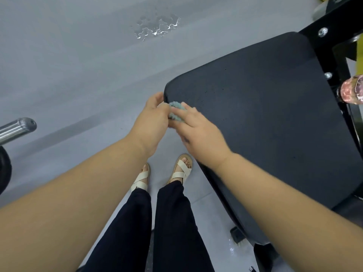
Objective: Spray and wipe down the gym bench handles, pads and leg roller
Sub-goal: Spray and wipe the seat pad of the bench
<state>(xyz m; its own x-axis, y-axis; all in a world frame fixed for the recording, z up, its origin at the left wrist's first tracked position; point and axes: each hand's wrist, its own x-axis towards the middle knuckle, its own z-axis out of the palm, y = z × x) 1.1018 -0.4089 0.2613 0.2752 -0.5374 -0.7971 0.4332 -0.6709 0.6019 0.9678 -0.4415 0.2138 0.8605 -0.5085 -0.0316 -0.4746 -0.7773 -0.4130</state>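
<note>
A wide black bench pad [265, 114] fills the right half of the head view, tilted away from me. At its near left corner both hands meet around a small light-blue cloth [175, 113]. My left hand [153, 122] pinches the cloth from the left, its fingers curled by the pad's edge. My right hand [198, 132] holds the cloth from the right, lying over the pad's corner. Most of the cloth is hidden between the fingers.
A black frame with bolts [323, 32] runs along the pad's far right, with a pinkish bottle-like object [351, 92] beside it. A chrome bar end [18, 129] sticks in at the left. A wet patch [157, 26] lies on the grey floor. My sandalled feet [163, 173] stand below.
</note>
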